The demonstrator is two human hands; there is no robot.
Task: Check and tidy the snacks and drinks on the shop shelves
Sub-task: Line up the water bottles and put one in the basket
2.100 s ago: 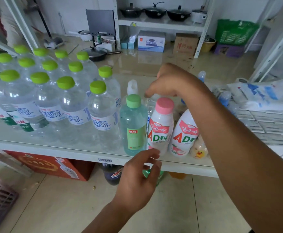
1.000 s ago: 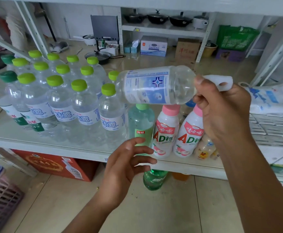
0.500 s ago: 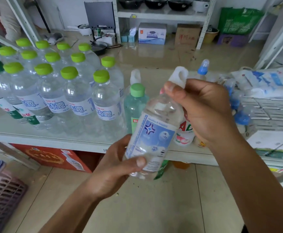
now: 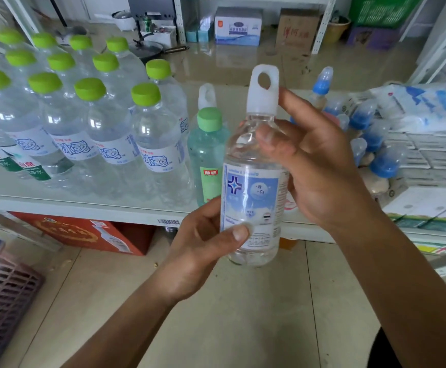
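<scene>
Upright now: the bottle (image 4: 251, 187) that leaned over half a second ago stands nearly straight, label (image 4: 252, 197) square to the head camera, and both hands have stayed with it. From the head view, the only one we have, the left hand (image 4: 203, 248) grasps the lower body, thumb pressed flat on the bottom of the label and fingers wrapped round behind. The right hand (image 4: 314, 166) holds the shoulder, thumb on the clear plastic under the neck, forefinger up beside the white loop cap (image 4: 263, 88). The bottle is off the shelf (image 4: 84, 205), held in the air just in front of its edge, with the teal bottle (image 4: 207, 155) right behind it. Green-topped water bottles (image 4: 147, 144) stand in rows to the left, blue-capped bottles (image 4: 375, 144) lie jumbled to the right, and a basket (image 4: 1, 296) sits low on the left. This looks like the checking step, the label being read before the bottle goes back. On handling, it seems full of clear liquid, so expect some weight for its size. The walls look thin and smooth, likely to give under a hard squeeze and to slip on the glossy label. The best hold is probably round the labelled middle, with a second hand at the shoulder, much as it is held now. The loop would take a finger, but whether that cap is tight cannot be told, so I would not trust it alone.
</scene>
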